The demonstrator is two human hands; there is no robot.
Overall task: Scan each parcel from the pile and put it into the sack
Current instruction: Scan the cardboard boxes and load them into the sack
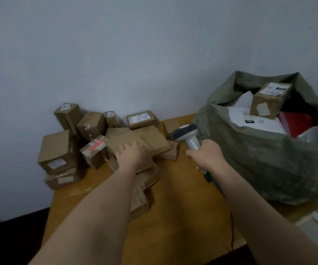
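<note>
Resting on a flat brown cardboard parcel (129, 143) in the pile at 11 o'clock on the wooden counter (181, 197), left hand (132, 156), fingers spread. Right hand (205, 154) grips grey handheld scanner (187, 133). Olive woven sack (265, 159) at 2 o'clock.

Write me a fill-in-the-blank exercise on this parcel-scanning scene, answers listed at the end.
1. The right hand grips a handheld ____.
2. The left hand rests on a flat brown ____ in the pile.
3. The green sack stands on the ____ side of the table.
4. A brown box lies on top inside the ____.

Missing words: scanner; parcel; right; sack
</note>
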